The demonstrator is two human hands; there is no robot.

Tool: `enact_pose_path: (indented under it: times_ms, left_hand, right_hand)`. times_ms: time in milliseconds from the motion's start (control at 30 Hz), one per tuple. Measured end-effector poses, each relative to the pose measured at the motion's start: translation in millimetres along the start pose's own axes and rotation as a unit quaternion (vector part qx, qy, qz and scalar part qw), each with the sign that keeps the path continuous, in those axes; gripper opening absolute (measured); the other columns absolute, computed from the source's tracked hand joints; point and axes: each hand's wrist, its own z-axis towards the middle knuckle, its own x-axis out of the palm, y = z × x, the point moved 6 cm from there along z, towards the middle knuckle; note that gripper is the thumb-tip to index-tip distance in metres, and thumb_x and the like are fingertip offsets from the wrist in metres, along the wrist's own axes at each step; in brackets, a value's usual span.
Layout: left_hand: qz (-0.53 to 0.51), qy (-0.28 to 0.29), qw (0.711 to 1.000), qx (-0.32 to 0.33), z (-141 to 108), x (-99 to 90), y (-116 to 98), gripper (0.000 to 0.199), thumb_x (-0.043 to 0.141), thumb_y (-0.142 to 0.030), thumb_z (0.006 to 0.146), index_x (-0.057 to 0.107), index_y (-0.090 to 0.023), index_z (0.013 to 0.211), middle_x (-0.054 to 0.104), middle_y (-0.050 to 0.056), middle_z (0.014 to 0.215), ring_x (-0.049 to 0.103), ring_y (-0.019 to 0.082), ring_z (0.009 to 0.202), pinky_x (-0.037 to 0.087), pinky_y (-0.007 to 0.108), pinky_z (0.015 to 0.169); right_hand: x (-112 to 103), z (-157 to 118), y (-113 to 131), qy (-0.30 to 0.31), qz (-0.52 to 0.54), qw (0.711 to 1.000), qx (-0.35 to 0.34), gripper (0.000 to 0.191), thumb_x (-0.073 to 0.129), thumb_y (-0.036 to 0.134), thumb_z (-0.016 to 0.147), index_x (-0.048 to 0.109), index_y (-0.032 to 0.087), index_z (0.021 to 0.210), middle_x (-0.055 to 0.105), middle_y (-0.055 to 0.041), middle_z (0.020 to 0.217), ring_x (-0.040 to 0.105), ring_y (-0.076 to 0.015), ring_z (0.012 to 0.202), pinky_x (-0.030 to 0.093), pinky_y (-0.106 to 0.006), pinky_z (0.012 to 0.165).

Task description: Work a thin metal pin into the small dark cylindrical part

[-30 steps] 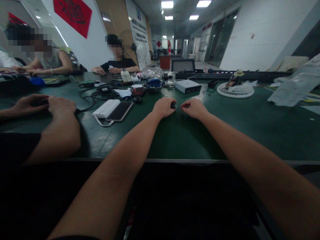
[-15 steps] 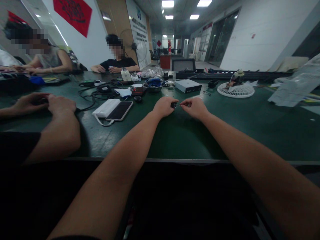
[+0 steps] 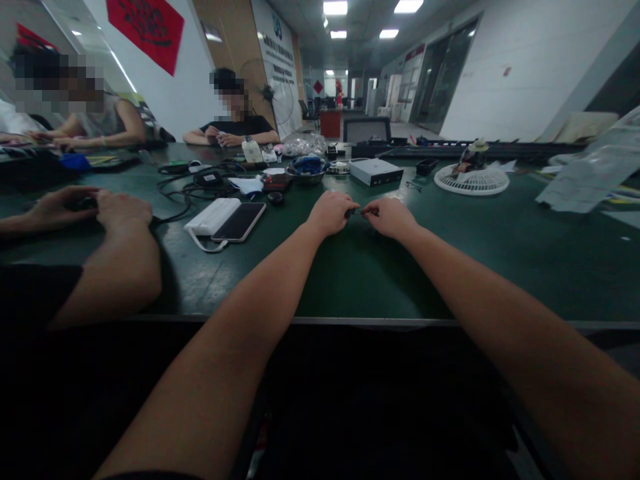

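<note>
Both of my hands are close together over the green table [image 3: 370, 280]. My left hand [image 3: 331, 213] is closed around a small black object [image 3: 351, 213], mostly hidden by the fingers and too small to name. Just to its right, my right hand [image 3: 390, 217] pinches with thumb and forefinger. A thin piece seems to run between the fingertips and the black object; what kind it is I cannot make out.
A phone [image 3: 240, 221] cabled to a white power bank [image 3: 213, 217] lies to the left. Behind stand a metal bowl [image 3: 305, 177], a white box [image 3: 376, 171] and a white fan grille [image 3: 471, 180]. Beside me, a co-worker's hands [image 3: 123, 210] rest on the table.
The black object has turned slightly in my left hand and less of it shows. My right hand has shifted slightly. Across the table, a person's hands have come together.
</note>
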Motion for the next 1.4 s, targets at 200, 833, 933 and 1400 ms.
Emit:
enact_pose_path:
  times_ms: [200, 833, 933, 1400]
  left_hand:
    - [0.013, -0.002, 1.000, -0.023, 0, -3.3, 1, 0.048, 0.055, -0.014, 0.082, 0.070, -0.029, 0.125, 0.071, 0.006, 0.122, 0.056, 0.029, 0.115, 0.037, 0.046, 0.100]
    - [0.019, -0.061, 0.985, -0.163, -7, -7.6, 29, 0.043, 0.059, -0.020, 0.082, 0.070, -0.023, 0.124, 0.072, 0.010, 0.118, 0.064, 0.032, 0.110, 0.045, 0.045, 0.095]
    - [0.020, -0.058, 0.984, -0.166, -7, -7.3, 28, 0.044, 0.060, -0.021, 0.081, 0.070, -0.022, 0.124, 0.072, 0.010, 0.119, 0.064, 0.033, 0.111, 0.046, 0.045, 0.096]
    - [0.010, -0.042, 0.985, -0.164, -6, -2.3, 28, 0.044, 0.059, -0.020, 0.081, 0.071, -0.021, 0.124, 0.073, 0.010, 0.119, 0.064, 0.031, 0.112, 0.045, 0.044, 0.100]
  right_hand:
    - [-4, -2, 8, -0.006, -0.015, 1.000, -0.003, 0.020, 0.064, 0.029, 0.086, 0.079, 0.023, 0.097, 0.076, -0.0067, 0.086, 0.067, -0.0222, 0.076, 0.049, -0.033, 0.069]
    - [13, -10, 32, 0.058, -0.054, 0.993, -0.084, 0.032, 0.062, 0.040, 0.092, 0.074, 0.026, 0.118, 0.064, -0.0109, 0.121, 0.065, -0.0278, 0.097, 0.049, -0.037, 0.083]
    - [14, -9, 30, 0.074, -0.064, 0.992, -0.084, 0.026, 0.060, 0.038, 0.093, 0.077, 0.024, 0.107, 0.067, -0.0114, 0.111, 0.064, -0.0279, 0.097, 0.049, -0.037, 0.084]
    - [6, -7, 0, 0.028, -0.076, 0.995, 0.063, 0.026, 0.065, 0.040, 0.088, 0.077, 0.019, 0.097, 0.070, -0.0142, 0.096, 0.066, -0.0311, 0.091, 0.050, -0.043, 0.078]
